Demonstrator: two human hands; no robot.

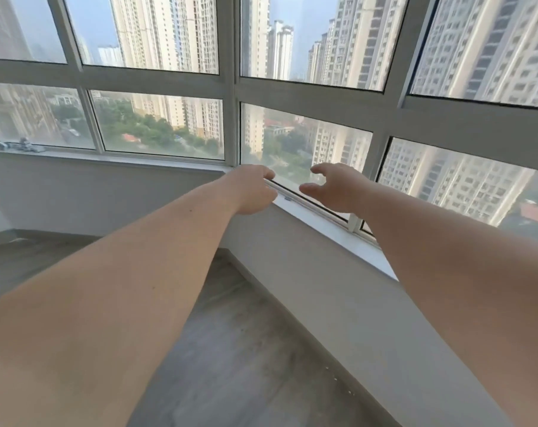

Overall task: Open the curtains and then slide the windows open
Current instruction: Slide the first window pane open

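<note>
A grey-framed corner window fills the view, and no curtain is in sight. The lower pane [304,143] right of the corner post [234,124] is the one both arms reach toward. My left hand [255,191] lies at that pane's bottom left corner, its fingers curled onto the bottom rail [311,202]. My right hand [338,188] hovers just to the right, in front of the glass and above the same rail. Its thumb and fingers are spread and hold nothing.
A white sill [326,231] runs under the panes above a grey wall [323,297]. Small objects [18,145] sit on the far left sill. Grey floor [230,349] lies below. Tower blocks show through the glass.
</note>
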